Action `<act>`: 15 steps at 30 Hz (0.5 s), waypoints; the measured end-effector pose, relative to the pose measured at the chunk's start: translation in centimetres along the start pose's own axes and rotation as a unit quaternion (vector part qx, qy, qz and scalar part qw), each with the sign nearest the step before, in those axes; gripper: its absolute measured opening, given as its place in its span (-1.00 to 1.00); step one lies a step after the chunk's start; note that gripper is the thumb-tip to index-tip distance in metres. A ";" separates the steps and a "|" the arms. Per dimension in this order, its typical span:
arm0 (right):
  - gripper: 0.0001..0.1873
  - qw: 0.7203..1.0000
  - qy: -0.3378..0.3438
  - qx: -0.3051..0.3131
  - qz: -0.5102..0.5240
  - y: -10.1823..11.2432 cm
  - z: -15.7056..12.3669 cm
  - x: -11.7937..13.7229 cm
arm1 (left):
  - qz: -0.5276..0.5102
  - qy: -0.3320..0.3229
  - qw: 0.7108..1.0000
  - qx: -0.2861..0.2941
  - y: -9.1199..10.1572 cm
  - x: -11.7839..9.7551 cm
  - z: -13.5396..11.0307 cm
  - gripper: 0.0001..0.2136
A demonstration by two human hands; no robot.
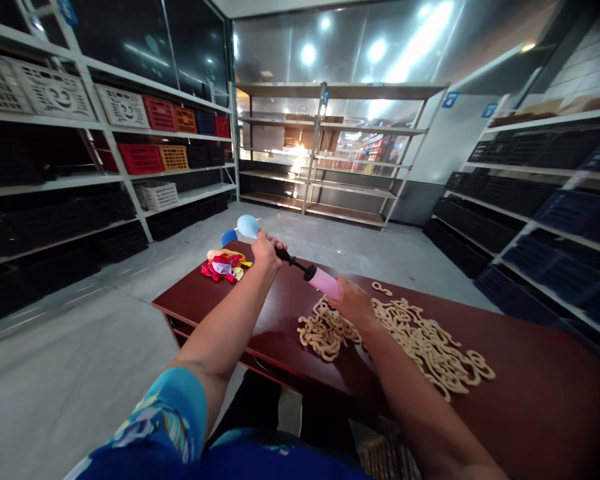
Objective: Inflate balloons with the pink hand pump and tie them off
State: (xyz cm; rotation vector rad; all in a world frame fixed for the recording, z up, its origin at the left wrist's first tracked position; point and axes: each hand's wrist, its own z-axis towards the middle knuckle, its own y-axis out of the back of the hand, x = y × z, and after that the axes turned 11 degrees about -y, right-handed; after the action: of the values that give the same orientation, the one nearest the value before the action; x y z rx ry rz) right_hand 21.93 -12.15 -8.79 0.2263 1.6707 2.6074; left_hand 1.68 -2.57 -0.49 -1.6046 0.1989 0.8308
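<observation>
Pinched the light blue balloon (pixel 248 226) at the black end of the pink pump (pixel 324 283) between the fingers of the left hand (pixel 265 250), near the far edge of the dark red worktop (pixel 275 307); wrapped the fingers of the right hand (pixel 356 303) round the pump's barrel, tilted above the middle; saw limp balloons (pixel 226 267) heaped by the far left corner, and curled tan pieces (pixel 327 331) in two heaps from the middle towards the right edge
</observation>
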 end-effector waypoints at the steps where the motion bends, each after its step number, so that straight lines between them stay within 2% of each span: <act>1: -0.67 1.000 -0.002 -0.005 0.005 -0.4 0.2 -0.4 | 0.003 -0.003 1.000 -0.004 -0.2 -0.3 0.7 -0.66; 4: -0.64 1.000 -0.012 0.002 0.025 -1.7 0.5 -1.3 | 0.011 -0.011 1.000 -0.011 -0.6 -0.9 2.0 -0.68; 6: -0.63 0.999 -0.025 0.021 0.030 -2.5 0.3 -1.7 | 0.009 -0.017 1.000 -0.011 -0.6 -0.4 1.8 -0.68; 10: -0.69 0.999 -0.018 0.027 0.032 -2.9 -0.5 -1.9 | -0.005 -0.006 1.000 0.017 -0.6 2.7 -0.7 -0.65; 13: -0.75 0.999 0.007 0.007 0.041 -2.3 -1.2 -1.6 | 0.001 0.023 0.999 0.036 -0.6 5.5 -3.1 -0.64; 15: -0.76 0.999 0.000 0.007 0.043 -1.8 -1.5 -1.4 | 0.010 0.032 0.999 0.042 -0.7 6.7 -4.1 -0.64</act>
State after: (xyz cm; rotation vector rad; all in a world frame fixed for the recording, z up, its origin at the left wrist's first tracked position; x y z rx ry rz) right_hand 23.05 -12.86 -11.17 0.3071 1.7169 2.6571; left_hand 8.49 -3.99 -4.10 -1.5535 0.2916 0.7765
